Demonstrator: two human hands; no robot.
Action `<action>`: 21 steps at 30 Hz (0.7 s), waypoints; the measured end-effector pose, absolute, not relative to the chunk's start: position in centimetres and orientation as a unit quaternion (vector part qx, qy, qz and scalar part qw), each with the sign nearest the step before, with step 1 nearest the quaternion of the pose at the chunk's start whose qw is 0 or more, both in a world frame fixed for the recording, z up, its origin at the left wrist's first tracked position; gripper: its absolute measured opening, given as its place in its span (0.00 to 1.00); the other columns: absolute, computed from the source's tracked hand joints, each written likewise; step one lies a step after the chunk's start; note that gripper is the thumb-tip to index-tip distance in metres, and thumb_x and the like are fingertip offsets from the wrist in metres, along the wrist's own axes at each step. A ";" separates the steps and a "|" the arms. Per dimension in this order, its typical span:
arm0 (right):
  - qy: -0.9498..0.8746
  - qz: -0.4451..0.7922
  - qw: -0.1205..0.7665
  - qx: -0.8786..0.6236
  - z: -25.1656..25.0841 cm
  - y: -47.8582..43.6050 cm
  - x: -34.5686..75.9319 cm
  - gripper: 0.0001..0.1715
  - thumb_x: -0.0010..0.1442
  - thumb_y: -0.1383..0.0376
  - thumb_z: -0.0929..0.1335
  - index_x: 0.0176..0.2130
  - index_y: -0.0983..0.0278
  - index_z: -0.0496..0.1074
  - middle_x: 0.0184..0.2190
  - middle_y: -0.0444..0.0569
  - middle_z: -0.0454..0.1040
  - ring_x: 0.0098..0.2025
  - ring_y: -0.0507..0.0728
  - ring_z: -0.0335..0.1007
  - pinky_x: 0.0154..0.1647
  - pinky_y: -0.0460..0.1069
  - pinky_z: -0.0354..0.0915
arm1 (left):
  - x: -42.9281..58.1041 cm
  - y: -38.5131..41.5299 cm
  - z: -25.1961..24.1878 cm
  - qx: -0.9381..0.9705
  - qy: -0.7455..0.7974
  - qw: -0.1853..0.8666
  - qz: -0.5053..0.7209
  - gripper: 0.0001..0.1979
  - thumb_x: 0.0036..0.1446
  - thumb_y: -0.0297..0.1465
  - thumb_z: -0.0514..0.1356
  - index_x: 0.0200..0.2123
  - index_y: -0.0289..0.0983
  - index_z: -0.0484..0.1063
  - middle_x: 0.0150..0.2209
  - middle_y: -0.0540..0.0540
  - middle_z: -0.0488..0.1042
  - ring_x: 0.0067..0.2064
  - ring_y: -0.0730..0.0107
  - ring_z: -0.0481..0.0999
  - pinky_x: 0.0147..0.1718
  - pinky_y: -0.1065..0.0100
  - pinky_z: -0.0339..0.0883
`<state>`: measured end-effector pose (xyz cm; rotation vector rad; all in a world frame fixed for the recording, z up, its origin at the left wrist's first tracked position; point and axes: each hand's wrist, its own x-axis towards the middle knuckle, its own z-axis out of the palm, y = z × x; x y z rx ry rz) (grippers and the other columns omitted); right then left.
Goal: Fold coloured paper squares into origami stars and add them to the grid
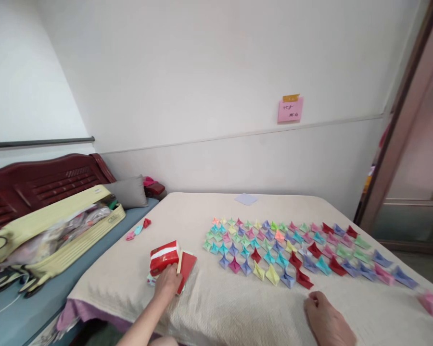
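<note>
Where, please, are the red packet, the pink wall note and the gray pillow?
Red packet (164, 259): head view, middle of its wrapper.
Pink wall note (290, 111): head view, middle of its sheet.
Gray pillow (129, 193): head view, middle of its face.

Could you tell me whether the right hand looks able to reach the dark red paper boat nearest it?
Probably yes: the dark red paper boat lies just beyond the right hand, with only cream bed cover visible between them.
</note>
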<state>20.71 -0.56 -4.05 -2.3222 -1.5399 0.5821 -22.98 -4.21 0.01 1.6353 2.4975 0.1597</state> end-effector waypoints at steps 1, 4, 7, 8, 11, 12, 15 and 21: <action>-0.535 0.203 0.147 -0.807 -4.0 -0.6 20.7 0.22 0.61 0.58 0.53 0.43 0.59 0.70 0.39 0.60 0.79 0.39 0.68 0.76 0.31 0.54 0.65 | -22.9 -4.2 0.0 0.547 0.831 0.082 0.059 0.13 0.61 0.34 0.58 0.48 0.35 0.70 0.48 0.43 0.73 0.46 0.61 0.74 0.44 0.54 0.70; -0.534 0.205 0.148 -0.807 -4.0 -0.6 20.7 0.22 0.61 0.59 0.53 0.42 0.59 0.69 0.40 0.60 0.79 0.40 0.69 0.76 0.31 0.55 0.65 | -22.6 -4.0 0.4 0.544 0.829 0.103 0.084 0.14 0.61 0.33 0.58 0.49 0.35 0.69 0.49 0.43 0.72 0.47 0.60 0.74 0.44 0.54 0.70; -0.532 0.207 0.152 -0.807 -4.1 -0.5 20.8 0.21 0.60 0.59 0.53 0.41 0.59 0.70 0.40 0.59 0.79 0.41 0.69 0.76 0.32 0.55 0.65 | -22.7 -3.6 1.5 0.528 0.830 0.127 0.127 0.15 0.61 0.34 0.58 0.50 0.35 0.68 0.50 0.42 0.71 0.47 0.60 0.74 0.44 0.54 0.70; -0.531 0.209 0.155 -0.807 -4.1 -0.5 20.8 0.21 0.60 0.59 0.53 0.40 0.59 0.70 0.40 0.59 0.79 0.40 0.69 0.76 0.32 0.55 0.64 | -22.7 -3.4 2.0 0.521 0.829 0.138 0.146 0.15 0.61 0.34 0.58 0.50 0.36 0.68 0.50 0.42 0.71 0.46 0.60 0.74 0.44 0.54 0.71; -0.526 0.215 0.170 -0.805 -4.2 -0.5 20.7 0.20 0.60 0.58 0.54 0.40 0.59 0.70 0.39 0.60 0.79 0.40 0.70 0.75 0.32 0.56 0.64 | -22.8 -3.1 3.6 0.505 0.816 0.181 0.215 0.15 0.61 0.34 0.58 0.51 0.36 0.68 0.50 0.42 0.71 0.46 0.60 0.74 0.43 0.54 0.71; -0.523 0.218 0.179 -0.804 -4.2 -0.5 20.7 0.20 0.59 0.58 0.54 0.40 0.59 0.70 0.39 0.60 0.79 0.40 0.71 0.75 0.33 0.57 0.64 | -22.6 -3.1 4.2 0.500 0.808 0.198 0.242 0.15 0.61 0.34 0.58 0.51 0.36 0.68 0.50 0.42 0.71 0.46 0.60 0.74 0.43 0.55 0.71; -0.504 0.232 0.217 -0.803 -4.1 -0.6 20.8 0.19 0.58 0.57 0.56 0.38 0.59 0.71 0.36 0.60 0.79 0.40 0.71 0.75 0.33 0.57 0.64 | -21.0 -3.4 5.8 0.489 0.765 0.256 0.331 0.14 0.61 0.35 0.57 0.48 0.35 0.69 0.48 0.44 0.72 0.44 0.61 0.75 0.41 0.56 0.71; -0.405 0.259 0.359 -0.800 -2.6 -0.8 21.3 0.20 0.56 0.54 0.58 0.34 0.63 0.71 0.32 0.59 0.78 0.38 0.69 0.74 0.35 0.56 0.65 | -13.6 -4.5 8.9 0.504 0.569 0.442 0.476 0.18 0.58 0.43 0.56 0.36 0.34 0.74 0.30 0.46 0.77 0.30 0.66 0.76 0.32 0.67 0.68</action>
